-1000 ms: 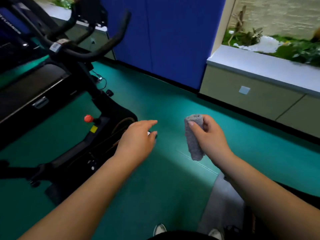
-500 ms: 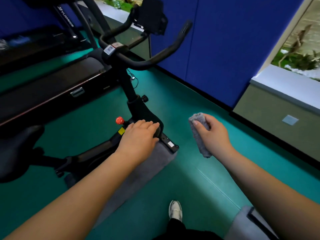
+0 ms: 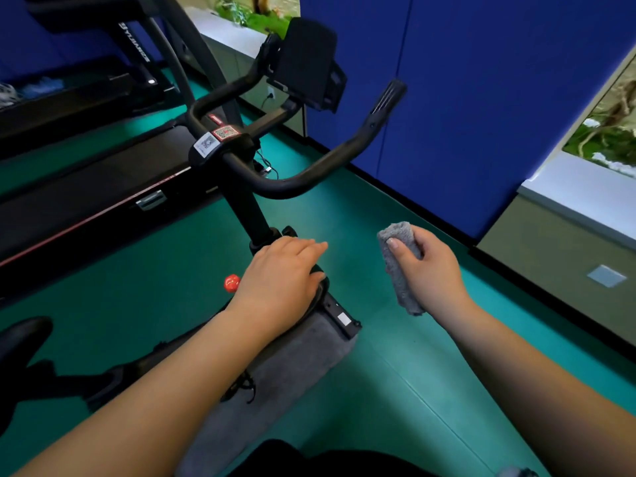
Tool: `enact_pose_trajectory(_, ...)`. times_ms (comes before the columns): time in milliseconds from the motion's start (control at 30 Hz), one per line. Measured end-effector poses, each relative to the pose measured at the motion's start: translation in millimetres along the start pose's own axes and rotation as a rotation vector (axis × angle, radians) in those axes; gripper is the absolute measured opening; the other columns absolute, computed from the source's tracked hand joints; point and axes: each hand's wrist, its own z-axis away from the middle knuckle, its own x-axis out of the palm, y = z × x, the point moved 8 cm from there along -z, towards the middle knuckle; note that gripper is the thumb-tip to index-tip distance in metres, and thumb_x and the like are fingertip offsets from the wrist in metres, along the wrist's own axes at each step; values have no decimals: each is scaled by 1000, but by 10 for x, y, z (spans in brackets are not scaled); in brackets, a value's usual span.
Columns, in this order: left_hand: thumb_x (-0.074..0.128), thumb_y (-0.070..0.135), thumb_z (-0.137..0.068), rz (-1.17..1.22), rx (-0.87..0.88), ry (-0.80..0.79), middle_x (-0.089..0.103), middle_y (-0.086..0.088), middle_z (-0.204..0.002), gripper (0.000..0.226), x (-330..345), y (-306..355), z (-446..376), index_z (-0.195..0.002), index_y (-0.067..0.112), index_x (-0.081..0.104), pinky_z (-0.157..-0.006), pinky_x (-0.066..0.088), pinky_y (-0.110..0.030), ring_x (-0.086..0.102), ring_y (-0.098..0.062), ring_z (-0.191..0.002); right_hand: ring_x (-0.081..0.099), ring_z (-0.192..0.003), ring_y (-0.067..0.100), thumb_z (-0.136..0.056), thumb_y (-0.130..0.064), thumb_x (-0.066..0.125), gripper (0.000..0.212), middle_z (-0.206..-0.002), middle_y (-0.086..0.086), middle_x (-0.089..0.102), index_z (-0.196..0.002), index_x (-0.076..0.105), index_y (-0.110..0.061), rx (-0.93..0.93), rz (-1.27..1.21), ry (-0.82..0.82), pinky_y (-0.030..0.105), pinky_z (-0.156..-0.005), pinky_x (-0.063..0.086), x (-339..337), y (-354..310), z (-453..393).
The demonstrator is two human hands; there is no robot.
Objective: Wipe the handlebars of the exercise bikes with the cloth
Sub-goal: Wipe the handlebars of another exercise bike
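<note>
A black exercise bike stands ahead of me, its curved handlebars [image 3: 309, 177] at upper centre with a black console [image 3: 306, 63] mounted above them. My right hand [image 3: 426, 266] grips a folded grey cloth [image 3: 401, 270], held in the air below and to the right of the right handlebar end [image 3: 387, 98], apart from it. My left hand [image 3: 282, 280] hovers flat with relaxed fingers over the bike's frame near the stem base, holding nothing. A red knob [image 3: 231, 282] sits just left of that hand.
A treadmill [image 3: 86, 194] lies to the left of the bike. Blue wall panels [image 3: 464, 98] stand behind, with a grey ledge [image 3: 578, 191] and plants at right. A grey mat [image 3: 275, 380] lies under the bike on the green floor. The bike saddle [image 3: 20, 342] shows at lower left.
My view has swung left and closer, bringing the handlebars toward the centre. Both hands stayed in front of me; the right keeps its hold on the cloth, the left fingers flattened.
</note>
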Motion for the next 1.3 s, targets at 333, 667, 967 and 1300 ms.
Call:
enact_pose_trajectory(333, 50, 31, -84, 158, 309, 286, 66, 3, -114, 40, -519, -501, -644, -117, 18, 67, -84, 50, -44, 57, -27, -103, 65, -92, 9, -87, -27, 67, 19, -100, -13, 67, -104, 59, -31, -16, -104, 172, 36, -83, 54, 385, -547, -477)
enact_pose_trajectory(667, 56, 24, -86, 239, 448, 298, 66, 0, -111, 32, -878, -1312, -1278, -114, 16, 68, -96, 39, -33, 54, -24, -105, 56, -85, 2, -83, -32, 70, 18, -93, -15, 61, -97, 59, -37, -112, 161, 332, 11, -72, 41, 968, -1175, -755)
enact_pose_trajectory(967, 56, 25, -85, 269, 433, 246, 66, 3, -110, 31, -732, -1506, -1481, -113, 18, 69, -97, 33, -25, 52, -22, -107, 52, -85, 8, -77, -19, 76, 27, -95, -9, 53, -102, 68, -21, -254, 411, 427, 24, -71, 45, 1093, -1257, -785)
enact_pose_trajectory(1300, 60, 21, -86, 225, 335, 290, 67, -1, -108, 26, -712, -1646, -1594, -109, 14, 71, -97, 35, -29, 52, -24, -105, 42, -77, 6, -83, -25, 72, 26, -91, -2, 43, -109, 70, -24, -165, 439, 447, 14, -68, 38, 841, -1178, -1090)
